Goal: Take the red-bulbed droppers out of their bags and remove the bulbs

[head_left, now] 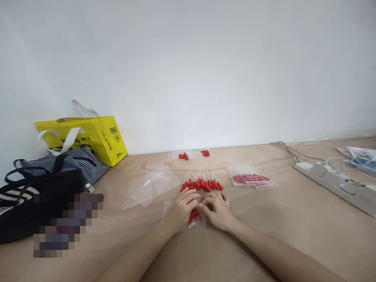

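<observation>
Both my hands rest together on the tan table surface, low in the middle of the view. My left hand (182, 206) and my right hand (216, 207) have their fingers curled and pinch a small clear bag of red-tipped sticks (194, 216) that lies between and under them. Just beyond my fingertips lies a loose row of red-tipped sticks (202, 183). A filled clear bag of the same sticks (250, 178) sits to the right of the row. Empty clear bags (151, 187) lie to the left.
A flat clear bag with red pieces (192, 155) lies by the white wall. A yellow tote bag (88, 137) and a striped dark bag (47, 176) stand at the left. A white power strip (337, 184) with cables lies at the right, beside printed packets (360, 157).
</observation>
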{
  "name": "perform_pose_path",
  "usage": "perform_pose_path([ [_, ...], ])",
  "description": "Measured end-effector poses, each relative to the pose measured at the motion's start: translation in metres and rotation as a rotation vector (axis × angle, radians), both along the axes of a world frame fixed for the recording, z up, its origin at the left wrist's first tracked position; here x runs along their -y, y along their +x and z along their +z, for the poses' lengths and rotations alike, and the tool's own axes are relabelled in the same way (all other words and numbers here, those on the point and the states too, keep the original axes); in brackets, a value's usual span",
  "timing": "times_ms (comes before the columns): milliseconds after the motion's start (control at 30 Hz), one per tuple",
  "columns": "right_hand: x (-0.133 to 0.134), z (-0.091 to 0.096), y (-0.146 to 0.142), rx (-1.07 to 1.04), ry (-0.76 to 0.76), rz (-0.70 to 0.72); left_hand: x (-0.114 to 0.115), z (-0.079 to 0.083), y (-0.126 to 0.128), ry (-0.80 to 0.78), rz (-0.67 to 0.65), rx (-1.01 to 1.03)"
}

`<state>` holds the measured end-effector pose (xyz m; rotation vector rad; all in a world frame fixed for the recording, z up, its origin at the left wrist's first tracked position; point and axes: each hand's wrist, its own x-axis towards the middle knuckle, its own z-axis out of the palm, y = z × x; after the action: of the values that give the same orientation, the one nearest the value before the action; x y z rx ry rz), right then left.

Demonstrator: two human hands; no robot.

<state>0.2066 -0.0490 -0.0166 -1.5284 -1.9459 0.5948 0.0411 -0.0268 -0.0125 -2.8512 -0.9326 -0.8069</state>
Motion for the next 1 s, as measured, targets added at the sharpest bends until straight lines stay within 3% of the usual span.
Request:
perform_pose_path([
  [167,0.004,-0.002,-0.005,-0.005,0.004,0.032,-0.001,-0.001,0.000,-0.018,0.013,-0.005],
  [667,-0.005,-0.008,-0.009,0.032,0.059,-0.147,0.003,0.005,0.001,-0.119,-0.073,-0.104],
  [800,-0.011,-0.007,0.004,-0.021,0.006,-0.230,0.001,0.006,-0.004,-0.155,-0.040,-0.071],
  [1000,-0.010,-0.007,0.019,-0.048,0.091,-0.140,0.020,0.005,-0.015,-0.323,0.112,-0.005],
])
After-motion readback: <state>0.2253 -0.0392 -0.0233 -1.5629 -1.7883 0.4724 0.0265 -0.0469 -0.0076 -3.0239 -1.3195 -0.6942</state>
